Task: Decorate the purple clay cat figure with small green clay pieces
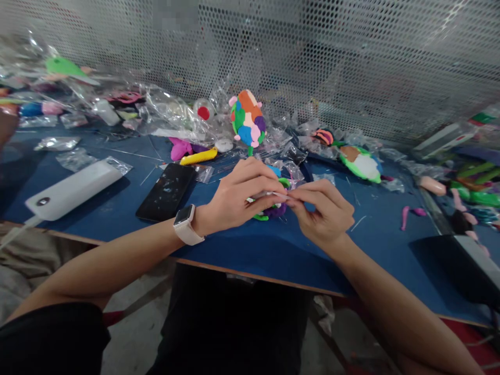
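My left hand, with a watch on its wrist, is closed with the fingertips pinched together. Across from it, my right hand pinches at the same spot, and the fingertips of both hands nearly meet. Between them is a thin pale strip, whose material I cannot make out. Behind and under the fingers lies a colourful clay piece in green, purple and white, mostly hidden by my hands. Just beyond stands a round patchwork clay figure on a green stem.
Left of my hands lie a black phone, a white power bank and a yellow cutter. Plastic bags line the perforated metal screen. A second patchwork clay piece and a black-and-grey object sit at right. Another person's hand shows far left.
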The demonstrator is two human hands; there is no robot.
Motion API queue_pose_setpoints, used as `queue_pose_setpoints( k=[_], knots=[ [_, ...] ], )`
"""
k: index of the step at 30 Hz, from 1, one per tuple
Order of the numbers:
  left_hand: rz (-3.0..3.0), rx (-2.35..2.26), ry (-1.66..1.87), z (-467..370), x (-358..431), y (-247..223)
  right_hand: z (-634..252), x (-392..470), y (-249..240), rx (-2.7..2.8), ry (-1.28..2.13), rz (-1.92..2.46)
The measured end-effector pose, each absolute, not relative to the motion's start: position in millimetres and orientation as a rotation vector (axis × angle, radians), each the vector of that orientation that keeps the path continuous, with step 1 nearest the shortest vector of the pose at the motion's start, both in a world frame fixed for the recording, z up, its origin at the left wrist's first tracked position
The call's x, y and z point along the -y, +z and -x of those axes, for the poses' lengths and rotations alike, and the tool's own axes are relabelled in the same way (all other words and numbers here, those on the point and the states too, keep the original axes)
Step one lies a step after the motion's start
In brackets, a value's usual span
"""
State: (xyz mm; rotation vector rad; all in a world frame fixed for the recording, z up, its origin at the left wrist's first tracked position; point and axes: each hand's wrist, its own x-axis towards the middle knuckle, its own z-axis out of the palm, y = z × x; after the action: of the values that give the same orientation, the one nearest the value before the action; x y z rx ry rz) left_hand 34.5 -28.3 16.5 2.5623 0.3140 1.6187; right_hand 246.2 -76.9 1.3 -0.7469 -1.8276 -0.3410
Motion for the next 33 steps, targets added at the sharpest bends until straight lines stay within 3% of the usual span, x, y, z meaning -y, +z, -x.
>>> queue_pose_setpoints(
  k=[33],
  knots=[
    [-2.543, -0.369, 1.566, -33.5, 31.2, 14.8, -245.3, 77.1, 2.0, 1.833, -0.367, 0.745]
  ],
)
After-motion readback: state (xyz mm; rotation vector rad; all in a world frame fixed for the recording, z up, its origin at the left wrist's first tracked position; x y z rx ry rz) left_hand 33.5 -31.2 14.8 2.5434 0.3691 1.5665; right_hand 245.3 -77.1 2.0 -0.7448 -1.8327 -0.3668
